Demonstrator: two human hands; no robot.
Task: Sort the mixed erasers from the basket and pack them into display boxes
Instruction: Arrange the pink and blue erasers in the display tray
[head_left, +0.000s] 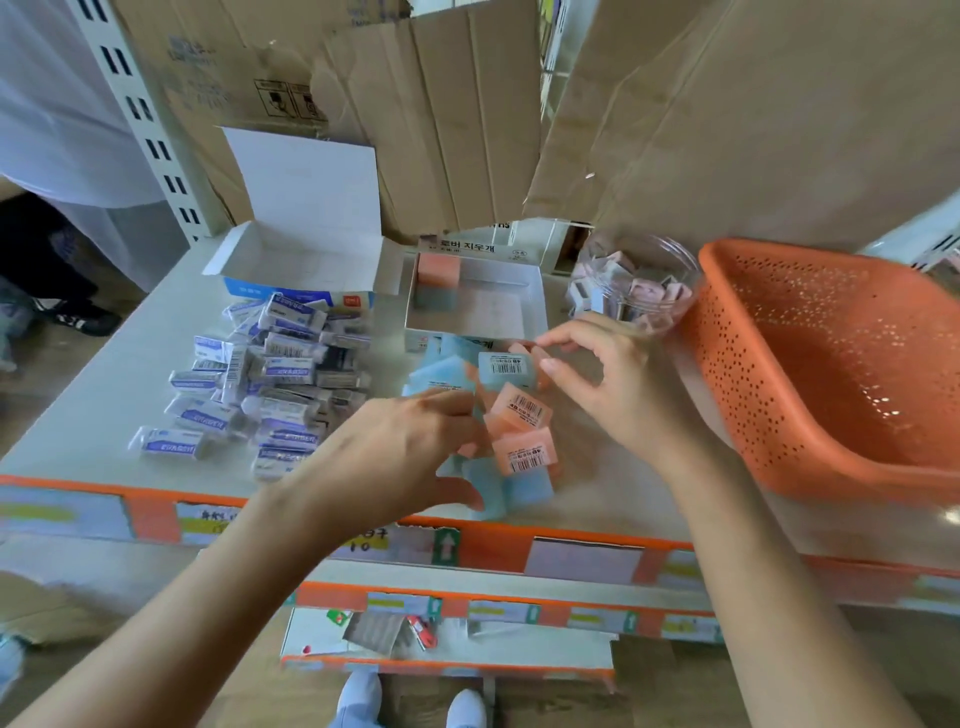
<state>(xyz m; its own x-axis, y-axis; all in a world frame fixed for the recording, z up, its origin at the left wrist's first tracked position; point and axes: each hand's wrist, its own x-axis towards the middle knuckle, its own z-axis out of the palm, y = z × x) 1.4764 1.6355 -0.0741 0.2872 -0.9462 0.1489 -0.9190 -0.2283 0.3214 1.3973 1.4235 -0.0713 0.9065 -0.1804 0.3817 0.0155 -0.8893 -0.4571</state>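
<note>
A heap of pink and blue block erasers (511, 415) lies on the shelf top in front of me. My left hand (400, 447) rests on the heap's left side, fingers curled around a blue eraser at its front. My right hand (618, 379) hovers over the heap's right side, fingertips pinching a pink eraser near the top. Behind the heap an open white display box (530, 306) holds a pink and a grey-blue eraser in its far left corner. A pile of white-and-blue sleeved erasers (270, 374) lies at the left, before an open blue-and-white box (301, 260). The orange basket (831, 374) stands at the right.
A clear round tub (639, 286) with small pink-and-white erasers stands behind my right hand, against the basket. Brown cardboard sheets (467, 119) lean at the back. A white slotted shelf post (150, 130) rises at the back left. The shelf's orange-trimmed front edge (498, 540) runs below the heap.
</note>
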